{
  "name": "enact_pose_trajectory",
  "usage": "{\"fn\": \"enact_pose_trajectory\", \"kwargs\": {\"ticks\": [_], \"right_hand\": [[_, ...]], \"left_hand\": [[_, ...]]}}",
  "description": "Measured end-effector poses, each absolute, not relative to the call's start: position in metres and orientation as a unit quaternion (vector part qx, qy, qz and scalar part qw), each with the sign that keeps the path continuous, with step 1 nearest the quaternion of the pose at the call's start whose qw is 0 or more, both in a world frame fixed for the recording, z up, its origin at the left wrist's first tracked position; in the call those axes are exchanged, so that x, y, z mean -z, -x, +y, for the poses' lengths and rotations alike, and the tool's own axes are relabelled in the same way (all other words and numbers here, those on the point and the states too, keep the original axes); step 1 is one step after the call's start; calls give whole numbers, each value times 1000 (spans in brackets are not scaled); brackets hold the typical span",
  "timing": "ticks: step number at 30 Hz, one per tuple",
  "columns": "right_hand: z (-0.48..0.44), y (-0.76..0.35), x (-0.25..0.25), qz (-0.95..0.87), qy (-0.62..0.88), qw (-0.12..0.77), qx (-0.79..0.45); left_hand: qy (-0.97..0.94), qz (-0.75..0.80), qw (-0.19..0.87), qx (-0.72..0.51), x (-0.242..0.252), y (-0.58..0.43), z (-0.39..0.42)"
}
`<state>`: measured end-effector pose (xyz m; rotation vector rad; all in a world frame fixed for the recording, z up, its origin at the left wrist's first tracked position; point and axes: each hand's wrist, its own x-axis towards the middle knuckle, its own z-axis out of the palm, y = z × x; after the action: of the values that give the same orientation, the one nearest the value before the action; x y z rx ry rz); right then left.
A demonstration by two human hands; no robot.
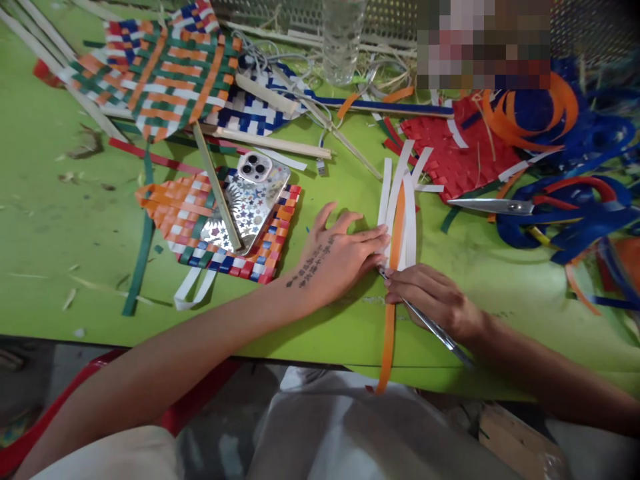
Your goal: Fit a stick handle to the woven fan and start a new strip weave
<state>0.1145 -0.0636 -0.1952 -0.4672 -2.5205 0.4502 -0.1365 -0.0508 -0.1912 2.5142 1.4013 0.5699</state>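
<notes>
White strips point(409, 220) lie side by side on the green table, with an orange strip point(388, 340) running lengthwise among them and hanging past the table's front edge. My left hand point(345, 257) rests on the table with its fingers stretched out, the fingertips touching the left side of the strips. From the right, my right hand point(440, 300) is closed around metal tweezers point(437, 330). Their tip reaches the strips close to my left fingertips. Where the strips pass under my fingers is partly hidden.
Left of my hands, a phone point(265, 207) and a wooden stick point(215, 180) lie on a woven piece point(270, 247). More woven pieces point(185, 73) and a plastic bottle point(343, 40) stand behind. Scissors point(500, 207), a red woven piece point(465, 147) and coiled strips point(565, 227) crowd the right.
</notes>
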Motion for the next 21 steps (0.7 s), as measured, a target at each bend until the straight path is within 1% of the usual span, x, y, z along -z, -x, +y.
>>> {"fn": "enact_pose_trajectory", "kwargs": {"ticks": [4,14,21], "right_hand": [[-64,-114,194,-933,173,266,-169],[-65,-112,188,-940,162,267,-138],[-66,-112,186,-941,153,264,-148]], "left_hand": [[-852,476,92,-198,193,137,-51],[-850,479,106,-194,191,135,-52],[-851,475,115,-192,193,136,-52]]}}
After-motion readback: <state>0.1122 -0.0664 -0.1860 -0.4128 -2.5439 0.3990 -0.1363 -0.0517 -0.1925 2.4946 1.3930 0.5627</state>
